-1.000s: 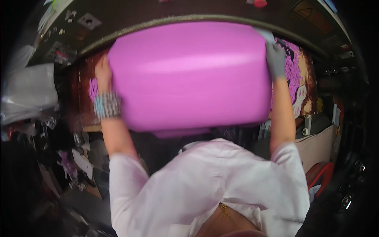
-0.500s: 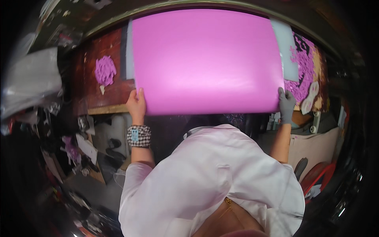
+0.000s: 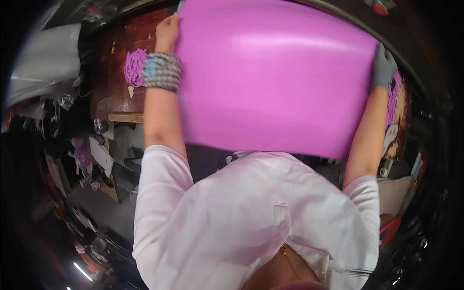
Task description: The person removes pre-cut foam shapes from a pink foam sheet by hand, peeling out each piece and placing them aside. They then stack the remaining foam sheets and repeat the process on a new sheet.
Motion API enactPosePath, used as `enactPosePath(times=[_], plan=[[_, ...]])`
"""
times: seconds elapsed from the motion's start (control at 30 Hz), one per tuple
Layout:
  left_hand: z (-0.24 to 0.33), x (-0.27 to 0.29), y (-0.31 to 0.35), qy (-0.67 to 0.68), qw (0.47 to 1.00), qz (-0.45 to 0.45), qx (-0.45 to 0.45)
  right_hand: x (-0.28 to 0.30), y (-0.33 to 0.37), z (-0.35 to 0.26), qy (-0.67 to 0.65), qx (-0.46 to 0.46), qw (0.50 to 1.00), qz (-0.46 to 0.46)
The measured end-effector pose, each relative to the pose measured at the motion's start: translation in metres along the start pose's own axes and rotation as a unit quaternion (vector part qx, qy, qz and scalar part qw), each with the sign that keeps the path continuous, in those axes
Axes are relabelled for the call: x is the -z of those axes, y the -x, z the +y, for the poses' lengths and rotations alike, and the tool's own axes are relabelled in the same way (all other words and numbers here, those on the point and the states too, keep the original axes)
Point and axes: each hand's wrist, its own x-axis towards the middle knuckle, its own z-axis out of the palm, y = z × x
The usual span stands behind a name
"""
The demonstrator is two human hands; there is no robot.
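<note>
Sheet (image 3: 275, 82): pink, is spanning both hands above or on the worktop (image 3: 111, 63); its near edge is reaching the white shirt (image 3: 232, 203); contact with the worktop cannot be told.
Left hand (image 3: 167, 34): bare, is pinching the sheet's far left corner.
Right hand (image 3: 384, 68): grey-gloved, is gripping the far right corner.
Wristband (image 3: 163, 72): is circling the left wrist.
Left scraps (image 3: 135, 67): pink, are lying beside the wristband.
Right scraps (image 3: 393, 104): pink, are showing past the right forearm (image 3: 367, 133).
Bag (image 3: 46, 63): clear plastic, is sitting left of the worktop.
</note>
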Motion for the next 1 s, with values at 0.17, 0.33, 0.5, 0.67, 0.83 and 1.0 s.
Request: enactPosePath(times=[0.17, 0.33, 0.5, 0.67, 0.83, 1.0], plan=[[-0.020, 0.046, 0.061, -0.270, 0.942, -0.198, 0.029, 0.044, 0.062, 0.051, 0.164, -0.108, 0.936, -0.293], [-0.024, 0.079, 0.164, -0.148, 0.979, -0.125, 0.062, 0.088, 0.204, 0.067, -0.105, -0.216, 0.938, -0.251], [-0.002, 0.038, 0.112, -0.247, 0.965, -0.046, -0.072, 0.070, 0.127, 0.034, 0.076, -0.116, 0.975, -0.171], [-0.019, -0.008, 0.063, -0.290, 0.953, -0.007, -0.081, 0.017, 0.058, 0.044, 0.048, -0.118, 0.989, -0.080], [-0.037, 0.020, 0.089, 0.006, 0.986, -0.092, 0.139, 0.042, 0.125, 0.083, 0.008, -0.090, 0.991, -0.098], [-0.033, 0.020, 0.104, 0.058, 0.990, -0.071, 0.107, 0.053, 0.150, 0.074, -0.226, -0.252, 0.932, -0.130]])
